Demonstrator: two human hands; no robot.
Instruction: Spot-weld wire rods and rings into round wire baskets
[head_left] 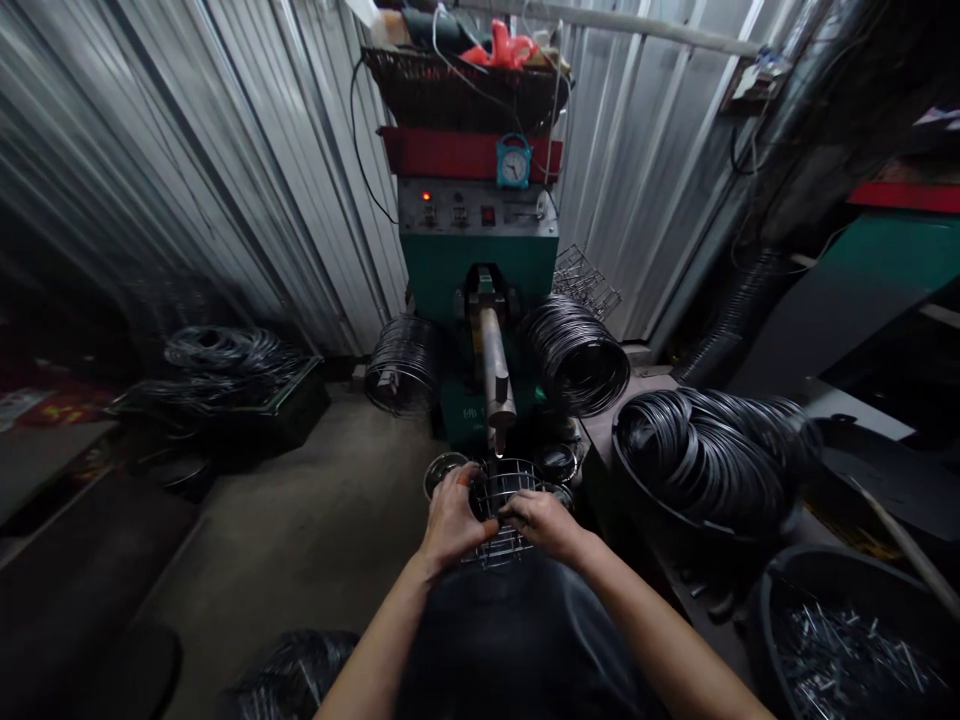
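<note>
Ideally, left hand and right hand, clamped on the round silver wire basket, brace it squarely.

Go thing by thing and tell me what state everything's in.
Left hand: gripping wire frame
Right hand: gripping wire frame
Wire frame: held below the rod tip
Rod tip: glowing brightly
Indicator light: lit red
Clock: upright, time unreadable
Wire rings: heaped
Black tub: open, holding metal pieces

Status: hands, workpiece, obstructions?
Left hand and right hand on wire basket. Basket under welder tip, glowing spot between. Nothing visibly blocking; finger grips partly hidden.
</note>
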